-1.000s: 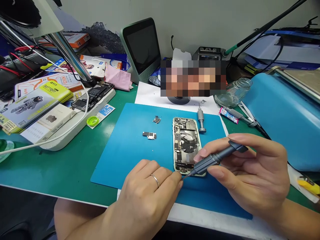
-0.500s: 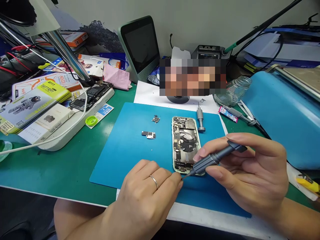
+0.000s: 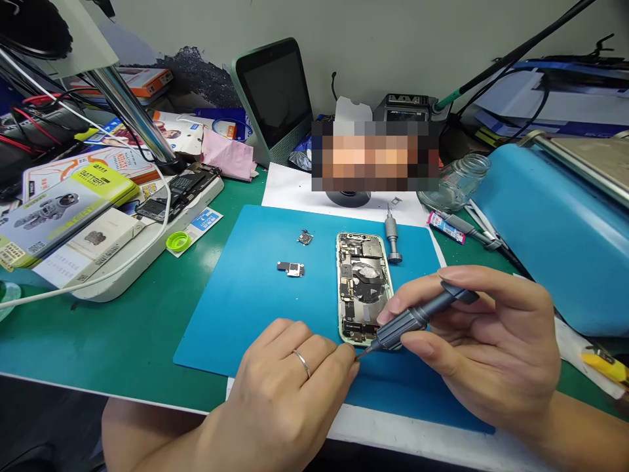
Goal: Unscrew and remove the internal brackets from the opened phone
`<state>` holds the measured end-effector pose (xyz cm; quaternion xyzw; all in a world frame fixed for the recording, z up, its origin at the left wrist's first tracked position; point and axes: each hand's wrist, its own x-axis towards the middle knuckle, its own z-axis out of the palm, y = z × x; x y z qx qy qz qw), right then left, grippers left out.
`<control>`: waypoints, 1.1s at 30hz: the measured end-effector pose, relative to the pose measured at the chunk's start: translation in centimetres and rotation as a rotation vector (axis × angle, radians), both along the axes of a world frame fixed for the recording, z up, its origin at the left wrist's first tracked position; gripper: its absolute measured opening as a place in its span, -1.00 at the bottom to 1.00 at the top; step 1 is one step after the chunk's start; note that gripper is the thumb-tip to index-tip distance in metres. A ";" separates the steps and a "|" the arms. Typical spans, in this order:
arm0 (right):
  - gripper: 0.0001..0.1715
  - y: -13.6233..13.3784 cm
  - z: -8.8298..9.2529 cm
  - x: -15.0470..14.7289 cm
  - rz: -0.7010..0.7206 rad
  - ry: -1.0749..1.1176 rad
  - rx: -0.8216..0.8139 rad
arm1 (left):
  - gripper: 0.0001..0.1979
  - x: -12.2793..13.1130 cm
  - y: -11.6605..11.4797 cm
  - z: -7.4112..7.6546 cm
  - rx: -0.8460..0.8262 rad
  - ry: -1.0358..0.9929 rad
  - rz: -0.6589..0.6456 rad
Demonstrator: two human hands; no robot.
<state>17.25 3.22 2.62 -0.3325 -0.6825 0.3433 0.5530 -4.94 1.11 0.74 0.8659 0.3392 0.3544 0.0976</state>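
A grey precision screwdriver (image 3: 413, 322) slants down and to the left in my right hand (image 3: 496, 334), its handle between the thumb and fingers. Its tip meets the closed fingertips of my left hand (image 3: 299, 380), just at the bottom edge of an opened phone (image 3: 367, 292). What those left fingers pinch, if anything, is hidden from me; a ring shows on one of them. The phone's internal parts lie exposed on the blue mat (image 3: 236, 314). Left of it rest a small board with a dark strip (image 3: 293, 269) and another small metal part (image 3: 305, 237).
A second screwdriver (image 3: 392, 239) stands near the phone's top right. Behind the mat are a glass jar (image 3: 459, 180) and a display screen (image 3: 272, 92). Battery boxes (image 3: 69, 203) and a second opened phone (image 3: 179, 190) crowd the left; a blue padded object (image 3: 545, 242) is at right.
Both hands and the screwdriver keep nearly the same pose. The whole view has shifted slightly, and the phone and loose parts lie as before.
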 end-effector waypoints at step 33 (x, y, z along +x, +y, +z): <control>-0.36 0.1 0.1 0.1 -0.050 -0.023 0.011 | -0.89 -0.1 0.0 0.0 -0.032 0.004 0.020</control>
